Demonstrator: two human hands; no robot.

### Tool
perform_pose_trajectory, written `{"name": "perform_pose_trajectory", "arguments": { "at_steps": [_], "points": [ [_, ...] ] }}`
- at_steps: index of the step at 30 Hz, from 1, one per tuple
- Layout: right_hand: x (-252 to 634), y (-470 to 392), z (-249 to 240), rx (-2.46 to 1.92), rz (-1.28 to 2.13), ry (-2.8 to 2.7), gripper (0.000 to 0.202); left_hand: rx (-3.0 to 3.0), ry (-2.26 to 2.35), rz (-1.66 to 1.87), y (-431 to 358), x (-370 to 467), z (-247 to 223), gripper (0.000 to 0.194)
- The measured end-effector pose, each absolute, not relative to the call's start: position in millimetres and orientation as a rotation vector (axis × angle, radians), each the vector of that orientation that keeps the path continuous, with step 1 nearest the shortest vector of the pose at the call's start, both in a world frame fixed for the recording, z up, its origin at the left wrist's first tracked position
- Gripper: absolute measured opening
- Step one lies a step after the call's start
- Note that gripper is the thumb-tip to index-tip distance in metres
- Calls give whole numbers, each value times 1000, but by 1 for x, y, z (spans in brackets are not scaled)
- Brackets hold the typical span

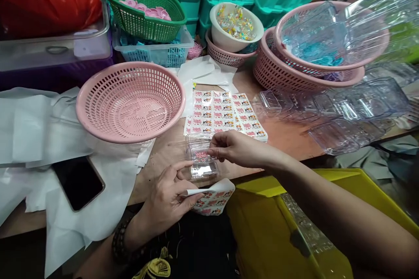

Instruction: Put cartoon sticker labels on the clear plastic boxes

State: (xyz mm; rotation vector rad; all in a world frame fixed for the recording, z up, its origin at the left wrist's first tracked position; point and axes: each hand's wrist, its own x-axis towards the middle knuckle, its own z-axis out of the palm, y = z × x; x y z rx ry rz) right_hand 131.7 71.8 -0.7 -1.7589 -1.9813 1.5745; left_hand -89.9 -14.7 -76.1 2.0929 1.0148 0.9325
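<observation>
My left hand [172, 192] pinches a curled sheet of cat stickers [214, 200] at the table's front edge, its index finger reaching to a small clear plastic box [204, 169]. Thumb and index finger of my right hand [231, 148] are closed at a sticker with pink lettering [200, 155] lying on the box. Whether the fingertips still grip the sticker's right end is hard to tell. Just behind the box, more sticker sheets [225, 113] lie flat on the table.
An empty pink basket [131, 100] stands at the left, near a black phone [78, 182] on white paper. Clear plastic boxes [353, 100] lie at the right, below stacked pink baskets [294, 76]. A yellow bin [262, 226] is under my right forearm.
</observation>
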Motion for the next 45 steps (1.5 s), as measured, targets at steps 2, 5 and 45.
{"name": "perform_pose_trajectory", "arguments": {
  "at_steps": [2, 5, 45],
  "points": [
    [131, 72, -2, -1768, 1577, -1972, 39, 2095, 1004, 923, -14, -90, -77, 12],
    [132, 73, -5, -1768, 1569, -1978, 32, 2110, 975, 896, -11, -89, -79, 12],
    [148, -65, -19, -1581, 1251, -1800, 8, 2034, 1082, 718, -33, -103, -46, 37]
  ]
}}
